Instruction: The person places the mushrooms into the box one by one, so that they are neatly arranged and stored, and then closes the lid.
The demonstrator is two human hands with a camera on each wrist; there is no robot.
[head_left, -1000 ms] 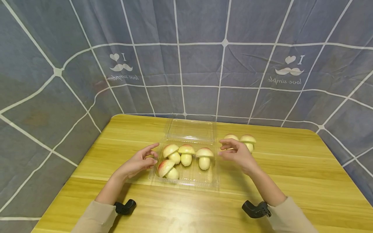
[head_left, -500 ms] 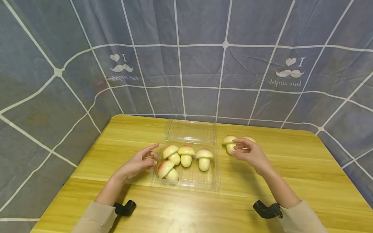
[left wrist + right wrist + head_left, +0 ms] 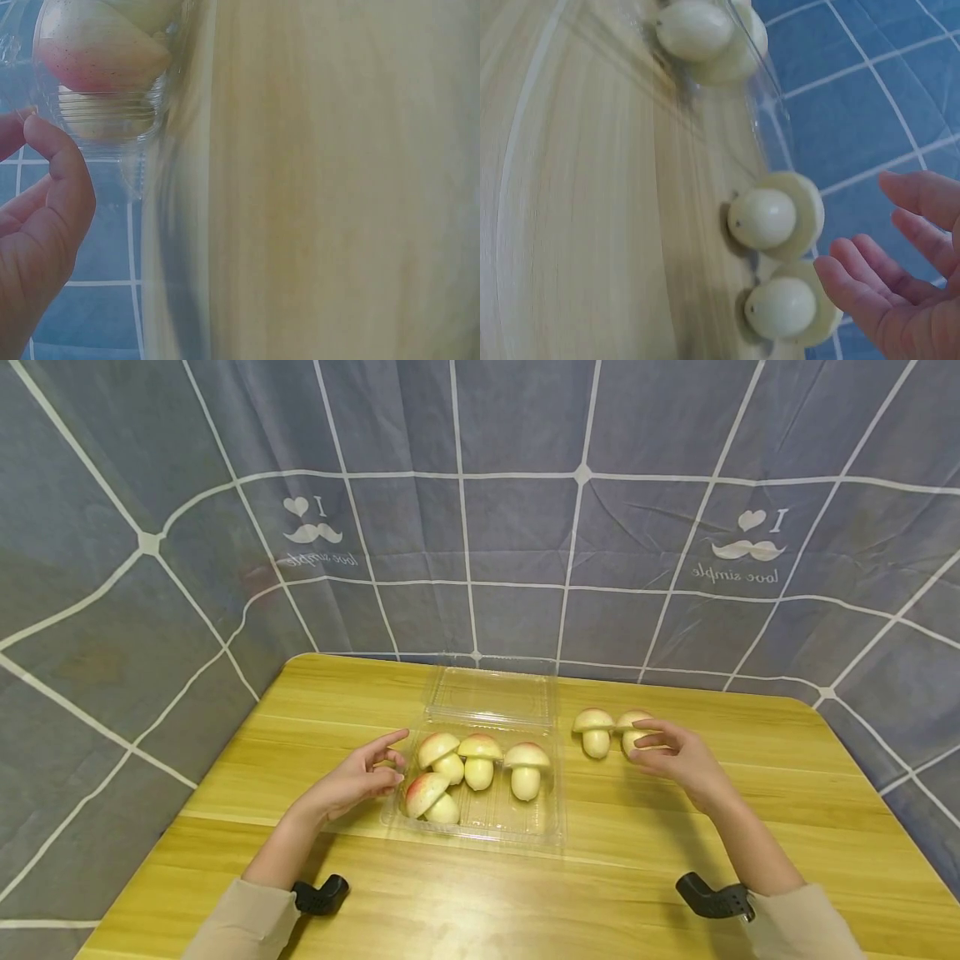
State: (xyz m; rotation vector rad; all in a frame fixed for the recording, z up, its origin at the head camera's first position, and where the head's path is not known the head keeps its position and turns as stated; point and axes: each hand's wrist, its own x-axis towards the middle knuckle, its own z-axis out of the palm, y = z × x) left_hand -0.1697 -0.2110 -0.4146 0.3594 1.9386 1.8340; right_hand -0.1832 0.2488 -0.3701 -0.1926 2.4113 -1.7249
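Observation:
A clear plastic clamshell box (image 3: pixel 498 818) lies on the table with its lid (image 3: pixel 491 693) folded back. Several toy mushrooms, among them one with a red-tinged cap (image 3: pixel 427 793), lie inside it. My left hand (image 3: pixel 348 785) is at the box's left side; in the left wrist view its thumb (image 3: pixel 64 161) and a finger pinch the clear rim. To the right of the box, two more toy mushrooms stand side by side: the nearer-to-box one (image 3: pixel 595 732) and the outer one (image 3: pixel 630 739). My right hand (image 3: pixel 686 768), fingers spread and holding nothing, overlaps the outer one in the head view.
The wood-grain table (image 3: pixel 480 902) runs back to a grey-blue curtain (image 3: pixel 517 543) with white grid lines. Black wrist mounts (image 3: pixel 322 893) sit at both cuffs. The box lid leans near the table's back edge.
My right hand has moved right, from beside the box past the first loose mushroom to the outer one, uncovering the first. The left hand and box have stayed in place.

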